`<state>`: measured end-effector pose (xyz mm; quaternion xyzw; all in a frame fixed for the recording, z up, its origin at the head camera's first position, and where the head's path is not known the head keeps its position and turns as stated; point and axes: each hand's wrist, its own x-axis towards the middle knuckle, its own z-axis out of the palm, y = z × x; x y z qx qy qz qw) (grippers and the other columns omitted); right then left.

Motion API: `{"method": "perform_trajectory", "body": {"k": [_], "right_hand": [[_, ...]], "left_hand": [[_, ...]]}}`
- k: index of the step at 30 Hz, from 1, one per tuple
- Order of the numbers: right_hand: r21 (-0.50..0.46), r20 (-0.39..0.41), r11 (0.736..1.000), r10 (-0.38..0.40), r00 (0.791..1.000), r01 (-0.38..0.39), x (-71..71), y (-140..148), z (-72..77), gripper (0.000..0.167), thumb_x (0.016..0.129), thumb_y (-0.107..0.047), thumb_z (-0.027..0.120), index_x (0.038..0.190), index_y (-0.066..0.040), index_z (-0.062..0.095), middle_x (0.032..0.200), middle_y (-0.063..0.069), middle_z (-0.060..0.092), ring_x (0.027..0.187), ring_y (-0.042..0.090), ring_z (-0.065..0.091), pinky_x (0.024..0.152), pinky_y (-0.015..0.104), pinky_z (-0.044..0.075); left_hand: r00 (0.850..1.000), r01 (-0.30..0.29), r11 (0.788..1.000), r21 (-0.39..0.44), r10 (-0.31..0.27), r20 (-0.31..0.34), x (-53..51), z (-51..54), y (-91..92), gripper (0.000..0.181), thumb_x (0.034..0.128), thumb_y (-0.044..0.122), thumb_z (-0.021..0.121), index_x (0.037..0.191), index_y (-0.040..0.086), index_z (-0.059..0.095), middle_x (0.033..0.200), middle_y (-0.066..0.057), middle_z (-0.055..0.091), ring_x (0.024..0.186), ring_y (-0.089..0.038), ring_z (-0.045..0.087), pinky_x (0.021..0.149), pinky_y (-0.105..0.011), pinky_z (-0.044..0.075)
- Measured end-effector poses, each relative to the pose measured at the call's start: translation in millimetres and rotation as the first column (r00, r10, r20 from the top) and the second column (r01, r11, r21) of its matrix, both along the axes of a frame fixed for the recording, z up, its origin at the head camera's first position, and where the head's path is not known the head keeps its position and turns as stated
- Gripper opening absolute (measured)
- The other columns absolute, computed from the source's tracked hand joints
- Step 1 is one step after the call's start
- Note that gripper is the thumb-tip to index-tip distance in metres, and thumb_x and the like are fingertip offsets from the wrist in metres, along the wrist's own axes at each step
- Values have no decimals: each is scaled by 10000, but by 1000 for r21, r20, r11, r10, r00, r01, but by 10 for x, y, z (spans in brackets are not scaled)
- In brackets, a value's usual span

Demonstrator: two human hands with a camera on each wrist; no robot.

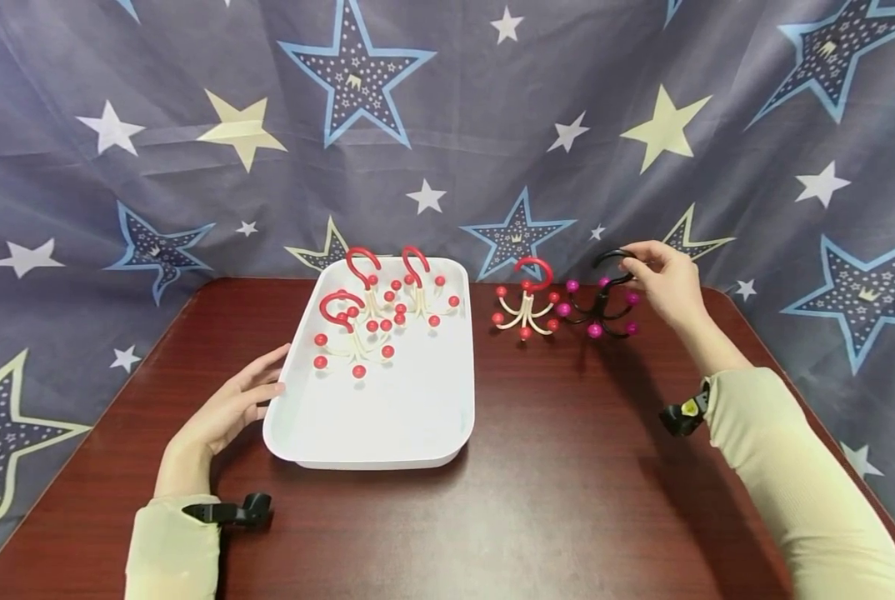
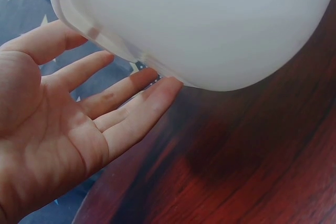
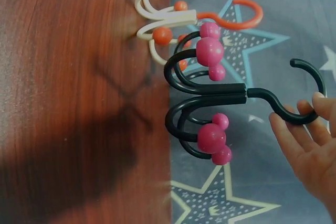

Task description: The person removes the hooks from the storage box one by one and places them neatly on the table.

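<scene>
My right hand [image 1: 667,279] pinches the hook of a black multi-arm hanger [image 3: 244,94] with pink balls on its arm tips. In the right wrist view this hanger hangs off the table, its shadow lying apart from it. Just left of it a cream hanger [image 1: 526,310] with a red hook and red balls stands on the table. My left hand [image 1: 226,408] touches the left side of a white tray [image 1: 387,425] with fingers fairly straight. Inside the tray's far half are three cream hangers with red hooks, one nearer [image 1: 353,346] and two behind.
The dark red wooden table [image 1: 560,500] ends at a grey curtain [image 1: 447,158] printed with stars, just behind the tray and hangers. A black wrist camera [image 1: 683,415] sits on the right sleeve and another camera [image 1: 233,510] on the left.
</scene>
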<state>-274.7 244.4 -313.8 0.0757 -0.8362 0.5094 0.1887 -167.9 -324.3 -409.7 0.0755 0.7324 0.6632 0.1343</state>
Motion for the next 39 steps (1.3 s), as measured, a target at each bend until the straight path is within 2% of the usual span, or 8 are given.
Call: {"method": "perform_trajectory", "body": {"k": [7, 14, 20, 23, 26, 31, 36, 39], "right_hand": [[22, 1, 996, -91, 996, 91, -120, 57, -147, 211, 861, -87, 601, 1040, 19, 638, 754, -103, 594, 615, -57, 609, 544, 126, 488], [39, 14, 993, -114, 993, 114, -192, 68, -256, 235, 870, -84, 586, 1064, 41, 626, 795, -105, 586, 583, -112, 568, 539, 106, 476], [52, 43, 995, -83, 996, 81, -239, 68, -386, 266, 893, -72, 544, 1100, 90, 581, 960, 122, 595, 624, -150, 510, 566, 88, 470], [56, 33, 996, -71, 997, 70, -245, 54, -423, 257, 897, -64, 529, 1094, 93, 578, 1002, 184, 581, 620, -131, 512, 559, 86, 466], [39, 21, 997, -73, 997, 72, -242, 57, -432, 253, 888, -66, 540, 1087, 82, 589, 1034, 190, 600, 625, -86, 545, 550, 88, 464], [189, -15, 973, -131, 991, 132, -235, 61, -396, 270, 892, -145, 555, 1111, -3, 623, 1124, 161, 619, 702, -158, 482, 683, 96, 386], [273, -62, 951, -135, 989, 147, -219, -1, -285, 255, 888, -184, 565, 1086, -45, 645, 1049, 125, 660, 744, -166, 467, 699, 117, 361], [273, -69, 953, -117, 991, 131, -202, -59, -212, 238, 884, -182, 571, 1070, -58, 653, 1020, 109, 673, 776, -150, 497, 691, 83, 377]], "left_hand": [[1000, -2, 1000, 0, 2, 5, -1, -1, 0, 594, 937, 100, 472, 1458, 180, 198, 1230, 53, 467, 968, -88, 609, 771, -285, 516], [1000, -9, 1000, 4, 9, 8, -2, -2, 3, 599, 933, 104, 482, 1457, 175, 202, 1220, 50, 476, 958, -88, 612, 764, -285, 518], [1000, -8, 1000, 9, 8, 5, -1, -5, 8, 602, 931, 95, 481, 1458, 159, 196, 1209, 57, 488, 952, -87, 612, 759, -289, 519], [1000, -11, 1000, 2, 11, 4, 2, -6, 5, 600, 932, 100, 481, 1457, 163, 198, 1210, 60, 483, 954, -86, 612, 759, -291, 519], [1000, -11, 1000, -5, 11, 4, 4, -5, 4, 598, 934, 107, 479, 1458, 170, 197, 1214, 58, 477, 959, -87, 610, 763, -292, 518], [1000, -9, 1000, -10, 9, 2, 5, -5, 1, 597, 936, 109, 476, 1458, 173, 195, 1220, 58, 475, 973, -84, 606, 770, -288, 516], [1000, -1, 1000, 1, 1, -5, 1, -11, 0, 593, 938, 95, 467, 1459, 167, 194, 1223, 62, 480, 979, -84, 604, 770, -291, 516], [1000, -1, 1000, 2, 1, -6, -1, -11, 2, 592, 937, 96, 468, 1458, 168, 196, 1220, 69, 484, 975, -83, 604, 769, -290, 516]]}}
